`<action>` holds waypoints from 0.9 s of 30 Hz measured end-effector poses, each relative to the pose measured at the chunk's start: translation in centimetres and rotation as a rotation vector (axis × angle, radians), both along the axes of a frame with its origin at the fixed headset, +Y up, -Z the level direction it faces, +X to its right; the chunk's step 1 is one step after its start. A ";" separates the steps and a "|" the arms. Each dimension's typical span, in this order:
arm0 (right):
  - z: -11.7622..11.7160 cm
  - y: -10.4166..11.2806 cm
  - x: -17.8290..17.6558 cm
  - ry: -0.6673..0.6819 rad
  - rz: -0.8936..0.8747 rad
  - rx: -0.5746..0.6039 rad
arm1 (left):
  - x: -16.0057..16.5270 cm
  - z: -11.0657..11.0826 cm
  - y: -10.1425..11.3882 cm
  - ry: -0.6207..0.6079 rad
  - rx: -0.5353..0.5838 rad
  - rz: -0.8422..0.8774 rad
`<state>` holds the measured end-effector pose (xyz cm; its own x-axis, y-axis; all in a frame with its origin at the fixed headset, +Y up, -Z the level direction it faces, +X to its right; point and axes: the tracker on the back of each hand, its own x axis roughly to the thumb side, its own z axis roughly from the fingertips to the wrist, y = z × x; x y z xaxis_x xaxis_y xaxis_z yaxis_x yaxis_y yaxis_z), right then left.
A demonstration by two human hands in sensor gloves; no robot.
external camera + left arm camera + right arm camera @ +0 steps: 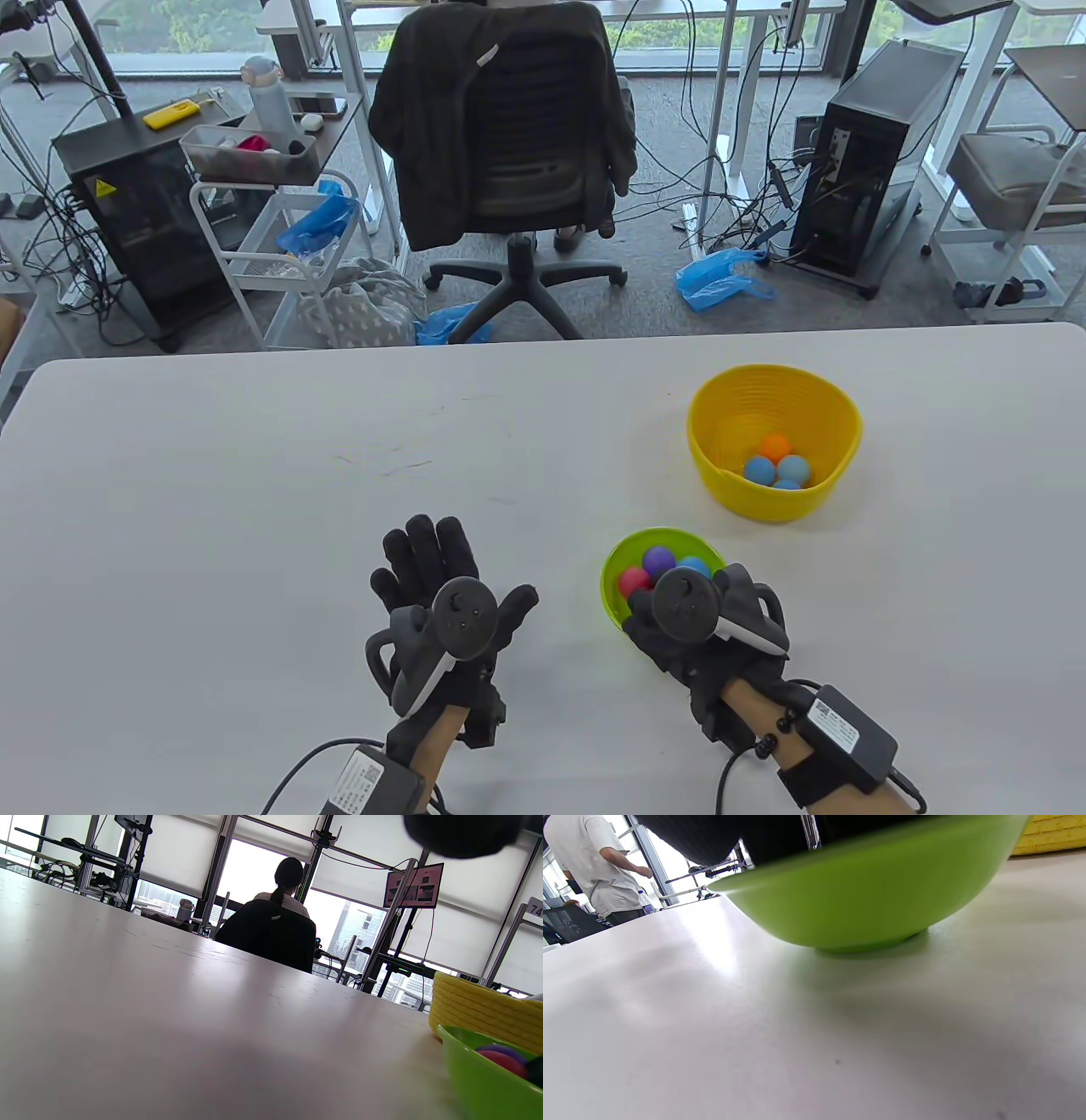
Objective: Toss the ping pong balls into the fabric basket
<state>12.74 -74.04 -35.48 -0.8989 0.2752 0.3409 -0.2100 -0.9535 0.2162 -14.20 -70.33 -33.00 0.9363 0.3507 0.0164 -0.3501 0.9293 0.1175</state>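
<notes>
The left hand is laid flat on the white table with fingers spread wide and nothing held, while the right hand is reached over the near rim of the green bowl, its fingers hidden, so its grasp cannot be told. Red, purple and blue ping pong balls are seen in that bowl. The yellow fabric basket is stood upright, mouth upward, just beyond the bowl, with an orange ball and blue balls inside; an office chair is seen behind the table.

"74" on sign (cut off)
</notes>
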 end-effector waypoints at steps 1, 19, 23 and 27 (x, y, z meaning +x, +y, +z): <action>0.0 -0.1 0.1 0.000 0.000 0.005 | 0.0 0.0 0.0 0.000 -0.001 0.000; 0.3 4.2 4.8 -0.039 -0.330 0.274 | 0.4 0.0 -0.2 -0.011 -0.007 -0.021; 0.0 4.9 6.9 -0.061 -0.499 0.267 | 0.4 0.0 -0.2 -0.014 -0.007 -0.021; -0.7 4.9 9.4 -0.112 -0.717 0.226 | 0.4 0.0 -0.2 -0.016 -0.007 -0.019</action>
<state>22.18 -69.15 -36.18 -0.5583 0.7395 0.3759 -0.8044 -0.5935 -0.0271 -13.78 -70.58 -33.02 0.9425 0.3330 0.0287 -0.3341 0.9366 0.1057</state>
